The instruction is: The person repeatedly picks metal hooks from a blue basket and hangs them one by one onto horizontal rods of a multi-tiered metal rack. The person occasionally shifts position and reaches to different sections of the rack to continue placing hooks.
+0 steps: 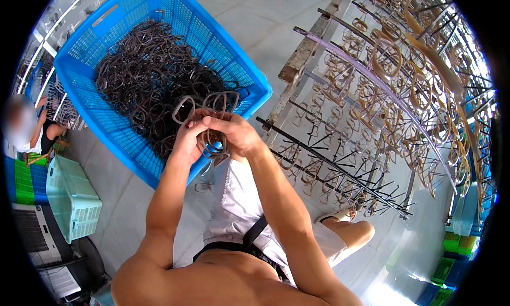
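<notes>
Several translucent brownish eyeglass frames [226,100] are gathered between my two hands, over the near right edge of a blue plastic basket [243,72]. My left hand [190,136] closes around them from the left, its fingertips partly hidden behind the rims. From the other side my right hand [237,132] grips the same bunch, the two thumbs meeting at the middle. Some rims stick up above the fingers and others hang below. A heap of dark grey and brown eyeglass frames [139,66] fills much of the basket's bottom.
At the right stands a metal rack [303,62] with black pegged rods [326,162] carrying many amber eyeglass frames [386,58]. One loose frame [204,187] lies on the floor. A pale green crate [73,202] is at the left, near another person [38,134] seated.
</notes>
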Available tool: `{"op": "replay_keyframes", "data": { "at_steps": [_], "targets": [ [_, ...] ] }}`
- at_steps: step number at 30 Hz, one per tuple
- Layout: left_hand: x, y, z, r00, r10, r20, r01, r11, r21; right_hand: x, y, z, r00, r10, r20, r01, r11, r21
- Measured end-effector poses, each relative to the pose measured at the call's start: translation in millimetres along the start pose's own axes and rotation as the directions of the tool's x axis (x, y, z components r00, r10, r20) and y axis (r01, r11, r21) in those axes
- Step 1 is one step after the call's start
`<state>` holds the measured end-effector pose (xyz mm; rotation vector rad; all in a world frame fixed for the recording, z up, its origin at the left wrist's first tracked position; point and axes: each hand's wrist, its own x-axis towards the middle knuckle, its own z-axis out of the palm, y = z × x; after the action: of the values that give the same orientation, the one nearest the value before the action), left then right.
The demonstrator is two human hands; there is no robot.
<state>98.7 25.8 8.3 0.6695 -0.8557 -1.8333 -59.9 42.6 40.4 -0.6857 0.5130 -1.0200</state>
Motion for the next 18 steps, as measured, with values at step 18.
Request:
{"op": "replay_keyframes", "data": {
  "at_steps": [18],
  "targets": [
    [-24.9, -13.3, 66.5, 0.954, -0.127, 0.273, 0.193, 0.954, -0.228, -85.6, -12.7, 7.3, 0.712, -0.701, 0.024, 0.151, 0.119, -0.981]
  ]
}}
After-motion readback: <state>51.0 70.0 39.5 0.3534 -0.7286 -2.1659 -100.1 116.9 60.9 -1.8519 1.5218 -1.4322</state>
